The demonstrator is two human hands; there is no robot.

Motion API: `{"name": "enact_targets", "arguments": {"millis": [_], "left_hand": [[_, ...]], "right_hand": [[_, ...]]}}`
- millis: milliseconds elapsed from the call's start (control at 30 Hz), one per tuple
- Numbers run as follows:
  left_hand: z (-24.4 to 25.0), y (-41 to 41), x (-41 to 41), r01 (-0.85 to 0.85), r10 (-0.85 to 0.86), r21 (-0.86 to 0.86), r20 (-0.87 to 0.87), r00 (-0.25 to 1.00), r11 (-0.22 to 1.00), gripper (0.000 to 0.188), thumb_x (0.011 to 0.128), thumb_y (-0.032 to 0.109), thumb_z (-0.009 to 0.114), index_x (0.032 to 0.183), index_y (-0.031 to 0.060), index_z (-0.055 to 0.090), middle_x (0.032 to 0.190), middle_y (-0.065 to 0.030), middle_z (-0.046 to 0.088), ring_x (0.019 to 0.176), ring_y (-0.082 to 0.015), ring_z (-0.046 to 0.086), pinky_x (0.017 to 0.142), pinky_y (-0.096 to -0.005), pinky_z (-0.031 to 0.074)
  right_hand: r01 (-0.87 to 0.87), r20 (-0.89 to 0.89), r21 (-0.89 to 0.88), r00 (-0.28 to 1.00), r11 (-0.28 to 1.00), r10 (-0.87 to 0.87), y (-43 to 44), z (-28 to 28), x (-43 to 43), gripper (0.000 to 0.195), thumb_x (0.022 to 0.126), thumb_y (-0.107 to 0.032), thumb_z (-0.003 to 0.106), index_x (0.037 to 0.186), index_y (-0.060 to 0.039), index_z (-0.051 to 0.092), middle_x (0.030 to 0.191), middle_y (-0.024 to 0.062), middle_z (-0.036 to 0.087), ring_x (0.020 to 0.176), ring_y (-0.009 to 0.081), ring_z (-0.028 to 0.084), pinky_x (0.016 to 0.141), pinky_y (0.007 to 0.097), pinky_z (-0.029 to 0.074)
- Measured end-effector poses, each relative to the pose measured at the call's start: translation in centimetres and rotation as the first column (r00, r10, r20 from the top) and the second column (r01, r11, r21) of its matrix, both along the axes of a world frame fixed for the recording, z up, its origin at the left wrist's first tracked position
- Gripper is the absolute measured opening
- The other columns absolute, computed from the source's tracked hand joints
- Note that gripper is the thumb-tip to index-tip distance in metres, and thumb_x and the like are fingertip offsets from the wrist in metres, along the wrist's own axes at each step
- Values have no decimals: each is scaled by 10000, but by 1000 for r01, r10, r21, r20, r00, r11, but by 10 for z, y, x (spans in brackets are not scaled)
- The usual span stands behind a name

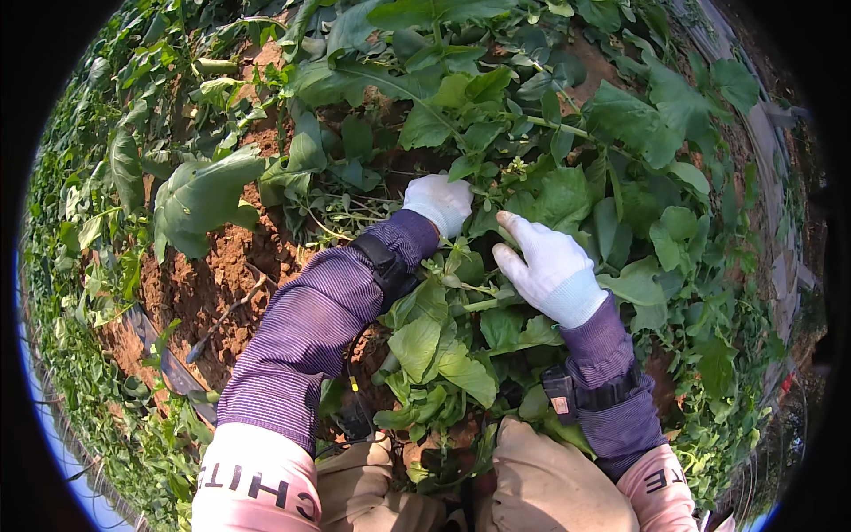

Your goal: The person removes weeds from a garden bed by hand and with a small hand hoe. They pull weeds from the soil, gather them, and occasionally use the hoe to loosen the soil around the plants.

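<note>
My left hand (440,203), in a white knit glove, reaches in among low leafy plants. Its fingers are bent down out of sight, so a hold on anything cannot be made out. Close by on the right is my right hand (548,266), gloved the same way with soiled fingertips. Thumb and forefinger are spread, and a bit of green shows between them. Under and beside this hand are broad green leaves (565,196). A thick pale-green stem (482,305) lies below it, and a small pale flower cluster (515,166) stands just above.
Reddish-brown clods of soil (246,266) lie left of my forearm, with a dry twig (229,312) on them. A dark plastic strip (179,372) crosses the soil at lower left. Grey sheeting (764,153) runs along the right. A thin cable (351,372) hangs near my left sleeve.
</note>
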State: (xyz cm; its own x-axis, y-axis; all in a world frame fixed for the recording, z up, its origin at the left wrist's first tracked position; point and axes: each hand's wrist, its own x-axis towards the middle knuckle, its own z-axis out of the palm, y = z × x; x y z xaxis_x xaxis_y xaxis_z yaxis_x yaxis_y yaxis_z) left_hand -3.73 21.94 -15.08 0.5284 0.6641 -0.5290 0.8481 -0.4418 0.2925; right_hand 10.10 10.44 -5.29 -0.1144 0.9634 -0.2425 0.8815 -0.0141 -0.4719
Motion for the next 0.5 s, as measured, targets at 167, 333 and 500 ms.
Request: {"name": "enact_targets", "arguments": {"millis": [167,333,500], "left_hand": [[31,21,-28,135,-125,108,-90,988,985,231,813,183,516,877,41,685,853,-187,674,849,-347,658,718,-427,522],[29,52,-130,69,31,349,-274,961,935,151,757,143,556,797,74,684,783,-150,672,765,-326,666,628,-424,519],[10,14,-94,389,-311,554,-234,921,736,147,785,148,562,923,157,613,770,-38,604,728,-227,621,606,-369,473]], "right_hand": [[40,-33,-51,999,998,-41,0,-2,4,399,897,-320,527,1211,-74,519,940,188,639,812,381,631,723,460,506],[32,-6,-39,999,999,-33,-3,-2,5,395,898,-321,526,1208,-76,521,931,184,638,811,382,630,730,459,506],[23,13,-18,1000,1000,-23,-3,1,2,386,898,-317,526,1207,-85,525,932,176,637,803,375,633,724,454,509]]}}
